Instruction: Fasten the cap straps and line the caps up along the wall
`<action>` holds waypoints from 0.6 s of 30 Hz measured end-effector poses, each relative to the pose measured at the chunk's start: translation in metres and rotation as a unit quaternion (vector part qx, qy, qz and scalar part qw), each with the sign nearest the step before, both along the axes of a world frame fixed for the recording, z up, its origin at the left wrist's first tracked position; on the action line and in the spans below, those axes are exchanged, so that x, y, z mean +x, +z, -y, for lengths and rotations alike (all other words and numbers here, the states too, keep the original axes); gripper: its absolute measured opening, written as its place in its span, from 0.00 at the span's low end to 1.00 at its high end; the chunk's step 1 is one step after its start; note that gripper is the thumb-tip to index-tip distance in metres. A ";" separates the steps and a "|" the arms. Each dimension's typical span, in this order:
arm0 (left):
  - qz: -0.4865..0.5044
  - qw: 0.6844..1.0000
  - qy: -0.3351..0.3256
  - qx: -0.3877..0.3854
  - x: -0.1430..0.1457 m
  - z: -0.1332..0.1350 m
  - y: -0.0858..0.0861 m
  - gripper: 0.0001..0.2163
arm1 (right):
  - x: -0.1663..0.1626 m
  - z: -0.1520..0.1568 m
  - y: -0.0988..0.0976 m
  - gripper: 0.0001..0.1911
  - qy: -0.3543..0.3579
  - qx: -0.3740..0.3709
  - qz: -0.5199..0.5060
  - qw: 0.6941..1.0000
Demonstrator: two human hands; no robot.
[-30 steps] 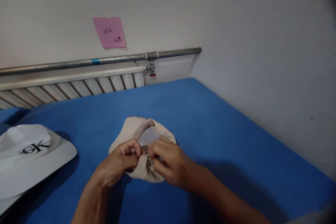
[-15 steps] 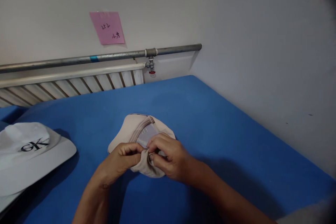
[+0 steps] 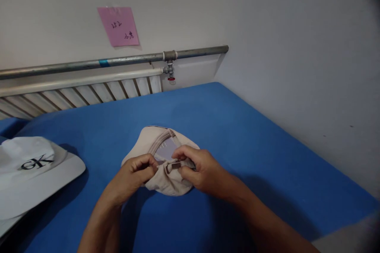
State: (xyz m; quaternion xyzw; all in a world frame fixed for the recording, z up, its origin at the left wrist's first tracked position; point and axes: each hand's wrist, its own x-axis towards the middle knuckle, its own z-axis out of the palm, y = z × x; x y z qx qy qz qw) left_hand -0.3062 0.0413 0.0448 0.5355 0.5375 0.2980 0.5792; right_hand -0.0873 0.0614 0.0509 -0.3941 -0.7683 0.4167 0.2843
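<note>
A beige baseball cap (image 3: 169, 185) lies on the blue surface in front of me, its inside facing up and its brim (image 3: 139, 142) pointing away to the left. My left hand (image 3: 138, 172) pinches the cap's fabric edge on the left between thumb and fingers. With thumb and fingers closed, my right hand (image 3: 198, 166) grips the back strap (image 3: 185, 163) of the cap. Between the two hands a small dark buckle-like piece (image 3: 176, 165) shows on the strap. Part of the cap's rear rim is hidden behind my fingers.
White caps with black lettering (image 3: 35, 162) sit at the left, seemingly stacked. A blue padded surface (image 3: 252, 138) lies under everything. Behind it are a radiator (image 3: 83, 95), a metal pipe (image 3: 127, 60) with a red-handled valve (image 3: 171, 78), and a pink note (image 3: 120, 27) on the wall.
My right hand has shifted right and slightly up, away from my left hand. The strap and dark buckle-like piece now show between them. The view has shifted slightly.
</note>
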 end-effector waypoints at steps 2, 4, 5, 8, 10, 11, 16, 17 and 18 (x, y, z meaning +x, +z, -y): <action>0.004 1.000 0.010 0.003 0.001 0.000 0.001 0.10 | 0.001 -0.001 0.002 0.13 -0.007 -0.005 -0.009 1.000; 0.014 1.000 0.004 0.008 0.001 0.001 0.002 0.11 | 0.002 -0.001 0.003 0.14 -0.010 0.001 -0.016 1.000; 0.017 1.000 -0.001 0.014 0.001 0.002 0.003 0.11 | 0.002 -0.002 0.003 0.14 -0.009 0.008 -0.016 1.000; 0.017 0.999 -0.026 0.039 0.001 0.007 0.006 0.13 | 0.003 -0.003 0.002 0.15 -0.015 0.051 -0.021 0.998; 0.016 0.997 -0.057 0.046 0.002 0.009 0.008 0.15 | 0.004 -0.002 0.002 0.16 -0.019 0.099 -0.038 0.994; 0.014 0.996 -0.075 0.046 0.003 0.010 0.008 0.14 | 0.004 -0.002 0.003 0.17 -0.020 0.121 -0.049 0.991; -0.030 0.987 -0.141 0.071 0.001 0.011 0.013 0.11 | 0.009 0.002 0.011 0.12 -0.005 0.092 -0.107 0.990; -0.031 0.985 -0.150 0.076 0.000 0.011 0.014 0.11 | 0.010 0.003 0.013 0.11 0.002 0.054 -0.120 0.991; -0.026 0.984 -0.156 0.077 -0.001 0.011 0.014 0.11 | 0.011 0.004 0.014 0.10 0.007 0.018 -0.131 0.991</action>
